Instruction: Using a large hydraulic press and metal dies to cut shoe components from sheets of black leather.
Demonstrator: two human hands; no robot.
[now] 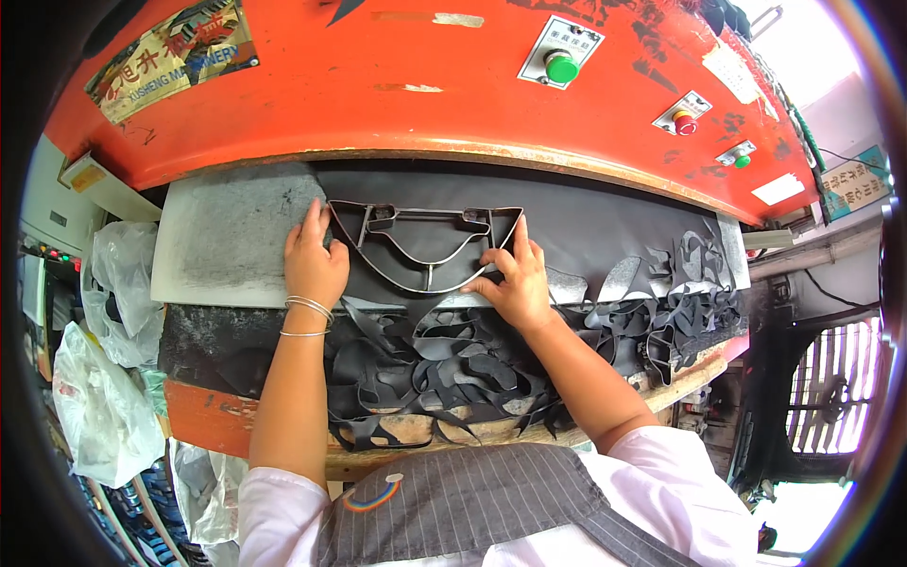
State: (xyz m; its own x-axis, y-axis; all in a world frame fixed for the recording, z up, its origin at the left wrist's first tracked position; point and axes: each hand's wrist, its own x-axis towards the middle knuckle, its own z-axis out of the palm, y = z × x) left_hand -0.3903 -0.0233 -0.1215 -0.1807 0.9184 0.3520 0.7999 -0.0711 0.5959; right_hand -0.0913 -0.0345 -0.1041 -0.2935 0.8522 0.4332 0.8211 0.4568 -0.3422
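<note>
A steel cutting die, a thin-walled boat-shaped frame with an inner curved blade and short struts, lies on black sheet material. At the die's left corner, my left hand has its fingers stretched out along the outside edge. My right hand takes hold of the die's right side, index finger up by the corner and thumb at the lower curved edge. Under the sheet is a pale cutting board, its left part exposed. Black cut-out scraps are heaped along the near edge.
An orange press beam spans the far side, carrying a large green button, a red button and a small green button. Clear plastic bags hang at left. A wooden rail runs along the near right edge.
</note>
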